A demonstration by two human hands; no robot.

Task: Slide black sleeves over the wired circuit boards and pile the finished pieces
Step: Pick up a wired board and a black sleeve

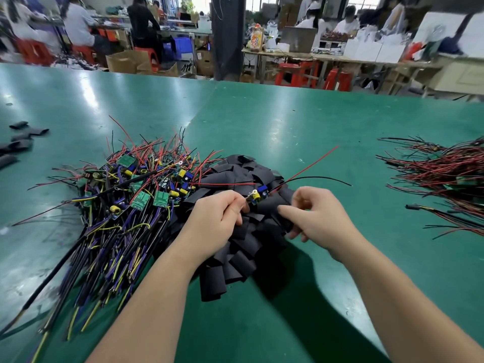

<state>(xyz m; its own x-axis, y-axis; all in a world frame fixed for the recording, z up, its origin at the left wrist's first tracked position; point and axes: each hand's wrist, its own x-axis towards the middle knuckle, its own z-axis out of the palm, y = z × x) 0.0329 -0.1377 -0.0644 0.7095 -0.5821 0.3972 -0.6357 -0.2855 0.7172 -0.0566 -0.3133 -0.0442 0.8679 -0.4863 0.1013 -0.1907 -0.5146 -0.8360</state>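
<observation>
**Two grips meet over the sleeve heap**

Several loose sleeves (pixel 23 137) lie at the far left edge of the green table (pixel 288 121); right of them sprawls a pile of wired boards (pixel 131 195), green boards and yellow parts tangled in red, black, purple and yellow leads; this pile touches the heap of black sleeves (pixel 235 252) at the centre. The left grip (pixel 220 216) hovers above that heap, fingers pinching the leads of one circuit board (pixel 258 196), which juts out just beyond the fingertips; its red wire (pixel 314 159) and black wire (pixel 327 179) trail off rightward. The right grip (pixel 317 218), fingers curled, appears to be grasping a black sleeve (pixel 275 208) just beside the board. Well apart at the right lies a finished pile (pixel 440 174) of red and black leads. Beyond the table stand red stools (pixel 296 73), cartons (pixel 125 61) and seated people (pixel 78 24).
</observation>
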